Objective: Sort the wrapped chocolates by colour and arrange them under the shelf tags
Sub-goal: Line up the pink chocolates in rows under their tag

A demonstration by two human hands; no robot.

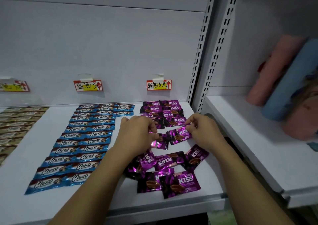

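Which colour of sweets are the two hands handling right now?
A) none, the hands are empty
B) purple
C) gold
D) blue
B: the left hand pinches a purple wrapper and the right hand pinches a purple KISS wrapper, while the blue Choco bars lie in rows off to the left.

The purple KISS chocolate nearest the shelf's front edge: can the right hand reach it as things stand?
Probably yes, once freed. Nothing covers the front chocolate, and the way down to it looks open, but the right hand is pinching another purple wrapper.
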